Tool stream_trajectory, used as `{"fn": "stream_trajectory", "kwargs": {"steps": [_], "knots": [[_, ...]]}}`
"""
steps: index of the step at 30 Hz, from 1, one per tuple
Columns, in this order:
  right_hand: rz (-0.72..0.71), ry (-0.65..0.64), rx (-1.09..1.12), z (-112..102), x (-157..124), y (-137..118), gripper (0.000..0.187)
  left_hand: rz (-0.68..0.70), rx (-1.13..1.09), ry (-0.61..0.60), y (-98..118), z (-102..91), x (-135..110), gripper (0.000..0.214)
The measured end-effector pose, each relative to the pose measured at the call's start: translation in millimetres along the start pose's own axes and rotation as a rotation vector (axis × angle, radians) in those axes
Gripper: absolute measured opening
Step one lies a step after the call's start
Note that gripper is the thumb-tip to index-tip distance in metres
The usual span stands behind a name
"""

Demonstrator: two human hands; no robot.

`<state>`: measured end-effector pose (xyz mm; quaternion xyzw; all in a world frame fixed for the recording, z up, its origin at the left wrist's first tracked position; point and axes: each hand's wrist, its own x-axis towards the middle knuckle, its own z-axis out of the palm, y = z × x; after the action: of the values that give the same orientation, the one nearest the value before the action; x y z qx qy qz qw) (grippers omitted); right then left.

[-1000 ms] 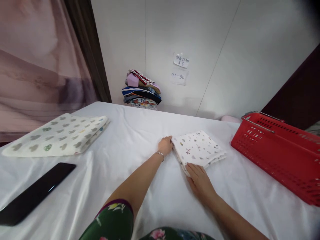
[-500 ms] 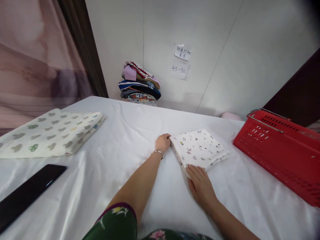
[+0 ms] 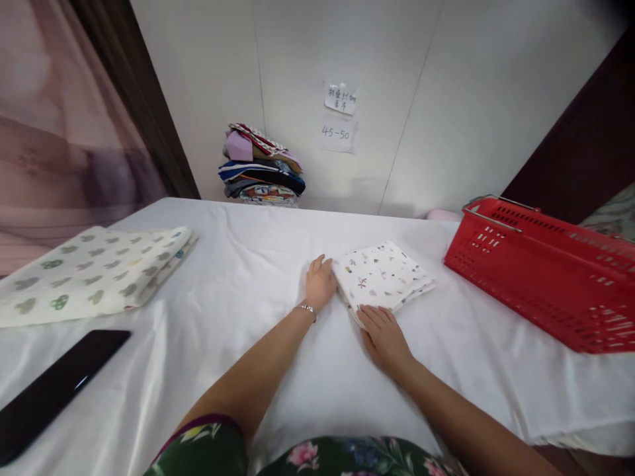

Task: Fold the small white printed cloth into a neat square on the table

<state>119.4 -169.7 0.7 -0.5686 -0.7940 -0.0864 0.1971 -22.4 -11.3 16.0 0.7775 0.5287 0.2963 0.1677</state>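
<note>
A folded white cloth (image 3: 384, 274) with a small print of leaves and a red starfish-like figure lies flat on the table. Just off its left corner is my left hand (image 3: 320, 284), with a bracelet at the wrist; its fingers are stretched out, and nothing shows in them. My right hand (image 3: 387, 340) rests at the cloth's near corner, fingers lying flat on top and thumb along the edge. The underside of the cloth is hidden.
A larger folded cream cloth (image 3: 99, 271) with grey mushroom shapes lies at the left, behind a dark phone-like slab (image 3: 62, 387). At the right stands a red basket (image 3: 536, 284). Beyond the white-covered table (image 3: 248, 264) is a stack of folded fabrics (image 3: 262, 165).
My left hand has let go of the cloth's left corner and straightened its fingers beside it. My right hand stays on the near corner. The whole view has shifted slightly.
</note>
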Motion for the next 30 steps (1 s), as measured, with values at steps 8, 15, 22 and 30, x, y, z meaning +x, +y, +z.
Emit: {"fn": "stream_trajectory", "kwargs": {"steps": [8,15,22,30], "knots": [[0.015,-0.014,0.079,-5.0,0.5,-1.7,0.042,0.57,-0.028,-0.256,26.4,9.0,-53.8,0.041],[0.145,0.104,0.241,-25.2,-12.2,43.0,0.028,0.593,0.027,-0.296,15.9,6.9,-55.2,0.044],[0.809,0.363,0.538,-23.9,-24.6,112.3,0.035,0.706,0.05,-0.296,34.9,-0.9,-72.4,0.046],[0.811,0.314,0.512,-6.5,-10.6,122.0,0.045,0.736,-0.005,-0.205,35.1,1.8,-71.6,0.029]]}}
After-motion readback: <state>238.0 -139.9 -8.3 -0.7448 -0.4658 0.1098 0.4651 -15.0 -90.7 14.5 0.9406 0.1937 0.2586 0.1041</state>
